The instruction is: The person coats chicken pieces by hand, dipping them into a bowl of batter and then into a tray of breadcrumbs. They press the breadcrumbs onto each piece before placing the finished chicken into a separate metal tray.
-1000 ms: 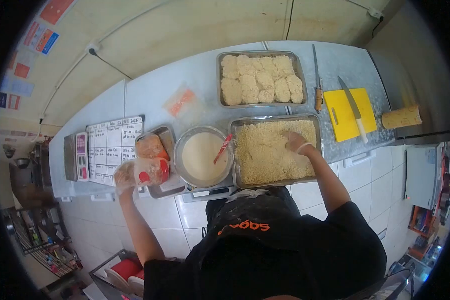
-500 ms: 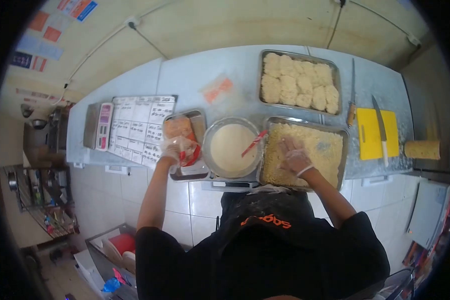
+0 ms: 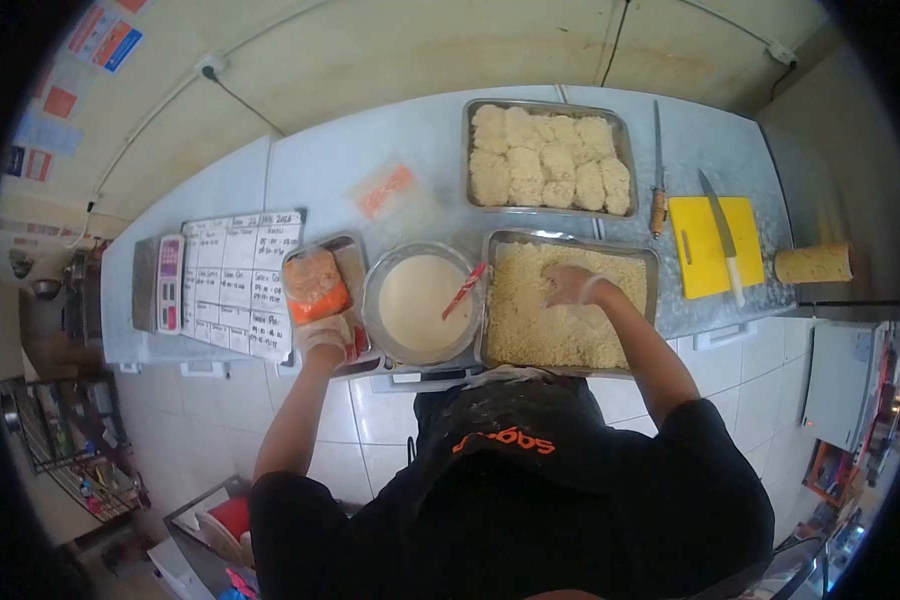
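My left hand (image 3: 324, 338), in a clear glove, is at the near end of a small metal tray (image 3: 362, 350). Above its fingers lies an orange package (image 3: 317, 287) with pinkish food visible on top; red and white plastic shows beside the hand. What the left fingers do is too blurred to make out. My gloved right hand (image 3: 571, 285) is over a large tray (image 3: 653, 290) of pale crumbs (image 3: 550, 335), its fingers stretched to the left and touching the crumbs. Between the hands stands a bowl of creamy batter (image 3: 417, 303), a red-handled utensil (image 3: 463, 290) resting across its rim.
Behind is a tray of crumbed pieces (image 3: 550, 160). To the right lie a long rod with a wooden handle (image 3: 658, 205), a knife (image 3: 722, 230) on a yellow board (image 3: 695, 250) and a roll (image 3: 815, 264). A whiteboard (image 3: 235, 290) and scale (image 3: 168, 285) are left.
My left hand has moved down toward the tray's near edge, uncovering more of the orange package. My right hand has risen toward the back of the crumbs. The whole view has shifted left.
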`<action>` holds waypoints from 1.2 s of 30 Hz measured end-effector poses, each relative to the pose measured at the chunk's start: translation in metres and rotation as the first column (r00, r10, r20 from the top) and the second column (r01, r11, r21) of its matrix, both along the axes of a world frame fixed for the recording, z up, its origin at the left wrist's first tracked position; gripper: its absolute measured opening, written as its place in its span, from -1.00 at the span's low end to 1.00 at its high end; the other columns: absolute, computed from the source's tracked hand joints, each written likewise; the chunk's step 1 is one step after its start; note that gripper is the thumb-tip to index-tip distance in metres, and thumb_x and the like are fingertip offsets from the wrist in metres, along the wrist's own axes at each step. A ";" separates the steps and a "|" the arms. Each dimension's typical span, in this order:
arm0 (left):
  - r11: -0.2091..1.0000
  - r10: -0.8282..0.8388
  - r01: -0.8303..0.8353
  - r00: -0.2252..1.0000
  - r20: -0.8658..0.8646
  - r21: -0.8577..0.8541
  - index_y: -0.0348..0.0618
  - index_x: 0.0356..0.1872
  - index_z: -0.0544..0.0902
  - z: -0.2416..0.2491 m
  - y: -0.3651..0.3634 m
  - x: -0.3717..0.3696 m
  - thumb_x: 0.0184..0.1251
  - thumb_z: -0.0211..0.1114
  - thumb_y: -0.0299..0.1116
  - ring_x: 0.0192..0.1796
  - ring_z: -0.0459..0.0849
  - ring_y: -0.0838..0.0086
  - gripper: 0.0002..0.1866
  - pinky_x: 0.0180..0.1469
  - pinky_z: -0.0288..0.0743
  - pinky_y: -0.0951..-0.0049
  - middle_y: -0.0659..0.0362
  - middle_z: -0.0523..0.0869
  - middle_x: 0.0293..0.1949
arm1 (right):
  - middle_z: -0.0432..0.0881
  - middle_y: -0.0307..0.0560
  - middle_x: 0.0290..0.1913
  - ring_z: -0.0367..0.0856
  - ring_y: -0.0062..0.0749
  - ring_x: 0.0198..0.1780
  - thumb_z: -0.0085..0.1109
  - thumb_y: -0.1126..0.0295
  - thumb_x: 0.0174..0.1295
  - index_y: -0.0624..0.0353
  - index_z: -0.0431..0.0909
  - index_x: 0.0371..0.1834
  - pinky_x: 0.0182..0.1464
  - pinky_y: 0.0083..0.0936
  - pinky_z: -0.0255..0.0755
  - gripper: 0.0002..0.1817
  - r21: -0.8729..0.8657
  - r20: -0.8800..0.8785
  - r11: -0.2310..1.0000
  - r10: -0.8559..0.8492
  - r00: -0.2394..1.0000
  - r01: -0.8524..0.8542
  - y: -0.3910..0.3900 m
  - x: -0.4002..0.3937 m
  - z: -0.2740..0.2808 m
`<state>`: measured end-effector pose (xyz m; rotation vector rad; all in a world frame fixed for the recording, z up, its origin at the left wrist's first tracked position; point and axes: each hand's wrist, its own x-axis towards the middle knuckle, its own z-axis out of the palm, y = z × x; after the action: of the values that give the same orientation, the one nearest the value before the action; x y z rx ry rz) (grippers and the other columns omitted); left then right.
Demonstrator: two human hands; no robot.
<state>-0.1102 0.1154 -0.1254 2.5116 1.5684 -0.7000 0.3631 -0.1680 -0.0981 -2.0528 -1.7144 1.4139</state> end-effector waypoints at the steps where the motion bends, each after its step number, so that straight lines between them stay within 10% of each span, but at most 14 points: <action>1: 1.000 0.023 -0.023 1.000 0.010 0.010 -0.04 -0.11 0.74 -0.007 -0.001 0.000 0.17 0.19 -0.22 0.06 0.69 0.23 -0.69 0.10 0.52 0.30 0.02 0.73 -0.02 | 0.55 0.30 0.09 0.53 0.15 0.13 0.43 -0.08 -0.07 0.34 0.36 0.26 0.17 -0.12 0.38 -0.08 -0.095 -0.082 0.994 0.050 0.995 -0.057 0.010 -0.002 0.007; 5: 0.996 0.083 -0.084 0.996 0.031 0.027 -0.02 -0.11 0.74 -0.010 -0.008 0.006 0.19 0.18 -0.22 0.07 0.69 0.24 -0.69 0.10 0.53 0.30 0.04 0.73 -0.02 | 0.57 0.32 0.08 0.54 0.13 0.14 0.50 -0.08 -0.20 0.33 0.36 0.28 0.19 -0.18 0.40 0.00 -0.206 -0.015 0.958 0.200 0.980 -0.198 0.018 -0.023 -0.003; 9: 0.988 -0.154 0.140 0.953 -0.260 -0.072 0.04 -0.13 0.76 0.105 -0.052 0.067 0.27 0.13 -0.22 0.11 0.68 0.29 -0.72 0.06 0.56 0.25 0.18 0.73 0.02 | 0.61 0.29 -0.01 0.58 0.09 0.09 0.49 0.06 -0.21 0.25 0.38 0.27 0.12 -0.20 0.44 -0.09 -0.049 0.063 0.986 0.165 0.984 -0.162 0.001 -0.039 -0.007; 16: 0.946 -0.245 0.167 0.930 -0.274 -0.278 0.12 -0.03 0.70 0.086 -0.042 0.058 0.28 0.12 -0.04 0.14 0.64 0.29 -0.64 0.12 0.47 0.14 0.21 0.71 0.05 | 0.60 0.09 -0.20 0.63 -0.04 -0.16 0.07 0.43 0.15 0.16 0.45 -0.06 -0.26 -0.20 0.47 -0.74 0.411 0.592 0.862 -0.006 0.806 -0.296 -0.029 -0.062 0.091; 20: 0.940 -0.308 0.250 0.917 -0.255 -0.233 0.14 -0.11 0.71 0.058 -0.027 0.039 0.25 0.17 0.00 0.06 0.67 0.23 -0.67 0.06 0.50 0.19 0.14 0.73 -0.03 | 0.59 -0.01 -0.06 0.57 -0.17 0.03 -0.02 0.39 0.21 0.00 0.50 -0.02 -0.17 -0.23 0.48 -0.73 0.304 0.539 0.856 0.207 0.817 -0.418 -0.078 -0.081 0.048; 26: 0.971 -0.237 0.236 0.969 -0.073 -0.024 0.11 0.06 0.62 0.048 -0.024 0.019 0.26 0.20 0.05 0.12 0.62 0.21 -0.57 0.15 0.45 0.24 0.11 0.68 0.06 | 0.40 0.06 0.33 0.32 -0.14 0.38 0.14 0.28 0.16 -0.03 0.48 0.21 0.23 -0.18 0.33 -0.52 0.444 0.594 0.865 -0.091 0.800 -0.231 -0.145 -0.050 0.002; 29: 0.987 -0.151 0.153 0.987 0.048 -0.044 0.08 0.09 0.61 0.040 -0.011 0.006 0.28 0.18 0.04 0.16 0.58 0.21 -0.56 0.19 0.42 0.25 0.11 0.65 0.11 | 0.38 0.07 0.34 0.30 -0.05 0.39 0.34 0.19 0.00 0.03 0.48 0.21 0.25 -0.13 0.32 -0.38 0.486 0.399 0.792 -0.577 0.713 0.369 -0.151 -0.050 0.010; 33: 0.993 -0.075 0.090 0.983 0.165 -0.081 0.04 0.13 0.59 0.035 0.001 -0.003 0.31 0.16 0.02 0.22 0.53 0.20 -0.54 0.24 0.39 0.26 0.10 0.60 0.17 | 0.43 0.17 0.28 0.37 0.13 0.31 0.42 0.20 -0.12 0.12 0.46 0.21 0.24 -0.14 0.36 -0.27 0.283 0.463 0.660 -0.729 0.504 0.696 -0.114 -0.072 0.008; 36: 0.993 -0.052 0.073 0.978 0.202 -0.096 0.01 0.16 0.58 0.031 0.005 -0.005 0.33 0.14 0.02 0.27 0.49 0.20 -0.52 0.27 0.36 0.27 0.10 0.57 0.21 | 0.51 0.26 0.18 0.47 0.13 0.23 0.37 0.22 -0.10 0.19 0.44 0.22 0.21 -0.21 0.39 -0.27 0.317 0.177 0.537 -0.843 0.508 0.782 -0.097 -0.053 -0.043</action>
<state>-0.1154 0.1202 -0.0943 2.4771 1.3565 -0.5031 0.3100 -0.2649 -0.1407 -2.5021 -0.6108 0.5822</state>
